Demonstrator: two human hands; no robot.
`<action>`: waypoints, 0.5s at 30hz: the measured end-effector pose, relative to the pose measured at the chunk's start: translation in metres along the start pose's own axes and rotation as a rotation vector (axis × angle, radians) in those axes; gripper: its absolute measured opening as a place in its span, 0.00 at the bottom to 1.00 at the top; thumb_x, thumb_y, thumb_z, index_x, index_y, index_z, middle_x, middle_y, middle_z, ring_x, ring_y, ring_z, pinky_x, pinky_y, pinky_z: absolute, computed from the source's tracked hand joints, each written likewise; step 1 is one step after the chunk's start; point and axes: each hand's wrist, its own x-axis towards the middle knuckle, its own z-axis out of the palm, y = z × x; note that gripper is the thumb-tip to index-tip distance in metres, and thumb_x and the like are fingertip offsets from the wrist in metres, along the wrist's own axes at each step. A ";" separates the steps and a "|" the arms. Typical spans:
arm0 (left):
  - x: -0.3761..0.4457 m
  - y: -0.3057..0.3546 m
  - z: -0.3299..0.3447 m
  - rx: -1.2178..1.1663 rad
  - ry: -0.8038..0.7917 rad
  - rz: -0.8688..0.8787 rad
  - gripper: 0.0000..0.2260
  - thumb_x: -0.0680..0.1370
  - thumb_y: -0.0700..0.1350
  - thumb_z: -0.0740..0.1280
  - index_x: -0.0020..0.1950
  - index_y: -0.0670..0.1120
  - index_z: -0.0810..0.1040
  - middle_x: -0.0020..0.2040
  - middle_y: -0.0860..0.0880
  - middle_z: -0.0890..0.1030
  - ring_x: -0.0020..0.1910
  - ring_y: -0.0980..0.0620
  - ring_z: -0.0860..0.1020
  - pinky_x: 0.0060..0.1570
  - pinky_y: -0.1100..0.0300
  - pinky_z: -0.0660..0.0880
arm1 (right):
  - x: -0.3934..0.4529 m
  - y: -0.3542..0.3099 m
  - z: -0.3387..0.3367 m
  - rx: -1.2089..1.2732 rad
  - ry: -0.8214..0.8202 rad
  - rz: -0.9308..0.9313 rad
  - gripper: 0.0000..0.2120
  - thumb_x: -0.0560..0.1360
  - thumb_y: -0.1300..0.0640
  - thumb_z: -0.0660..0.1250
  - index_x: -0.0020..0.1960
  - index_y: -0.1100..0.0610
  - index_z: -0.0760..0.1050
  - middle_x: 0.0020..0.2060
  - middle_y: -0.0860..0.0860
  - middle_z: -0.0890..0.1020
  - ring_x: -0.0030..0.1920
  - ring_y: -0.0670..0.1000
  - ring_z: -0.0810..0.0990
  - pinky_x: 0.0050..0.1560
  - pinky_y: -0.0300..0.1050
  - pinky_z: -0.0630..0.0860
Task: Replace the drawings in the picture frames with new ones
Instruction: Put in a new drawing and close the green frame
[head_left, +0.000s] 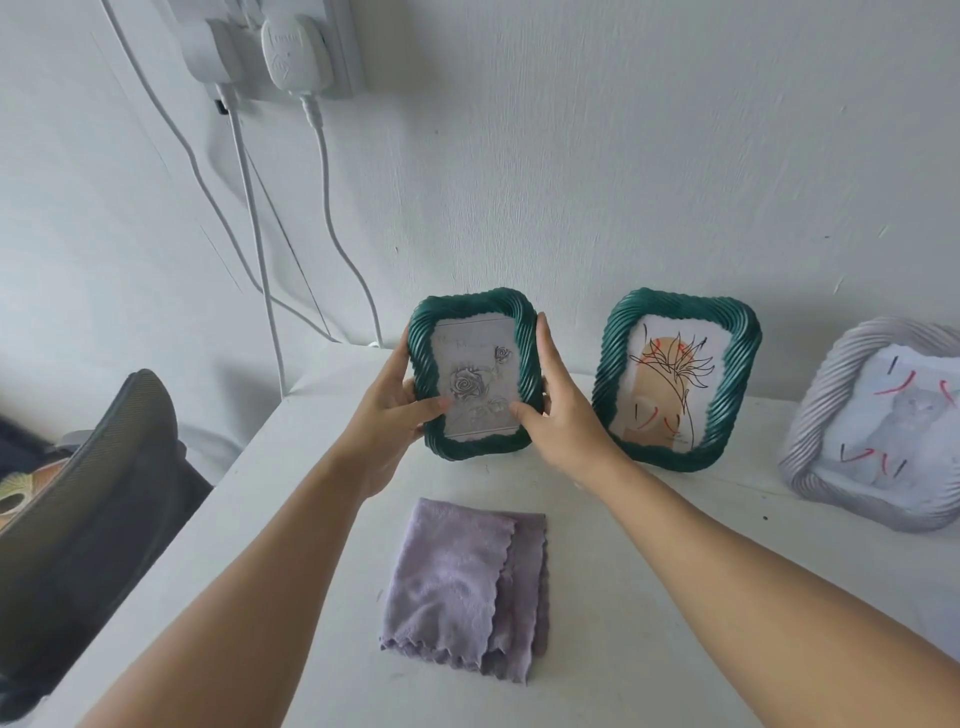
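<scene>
Hands, your left (387, 415) and right (558, 415), clamp the green rose-drawing frame (475, 374) upright by its sides; none of the three frames looks opened, so every swap likely remains.

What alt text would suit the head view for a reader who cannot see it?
Both hands, left hand and right hand, grip the sides of a green frame with a rose drawing above a white table. A second green frame, a white frame and a folded lilac cloth sit nearby.
</scene>
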 end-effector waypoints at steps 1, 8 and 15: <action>0.000 -0.001 0.000 0.007 0.001 -0.003 0.37 0.81 0.29 0.63 0.79 0.64 0.60 0.66 0.43 0.80 0.66 0.43 0.78 0.57 0.49 0.80 | 0.000 0.000 0.000 -0.010 -0.002 -0.007 0.49 0.80 0.67 0.66 0.77 0.27 0.39 0.80 0.33 0.51 0.79 0.43 0.57 0.77 0.59 0.62; -0.006 -0.001 0.003 0.086 0.054 -0.029 0.36 0.82 0.32 0.64 0.80 0.65 0.56 0.62 0.45 0.83 0.63 0.47 0.81 0.53 0.57 0.81 | -0.004 -0.002 0.002 -0.068 -0.001 -0.003 0.49 0.80 0.66 0.66 0.77 0.28 0.38 0.78 0.30 0.51 0.79 0.42 0.57 0.78 0.55 0.61; -0.014 -0.002 0.009 0.250 0.208 -0.088 0.43 0.80 0.40 0.70 0.82 0.62 0.44 0.56 0.49 0.83 0.54 0.53 0.84 0.50 0.61 0.81 | -0.022 -0.005 0.001 -0.301 0.050 -0.029 0.50 0.80 0.56 0.69 0.78 0.32 0.32 0.72 0.53 0.69 0.62 0.47 0.73 0.67 0.49 0.73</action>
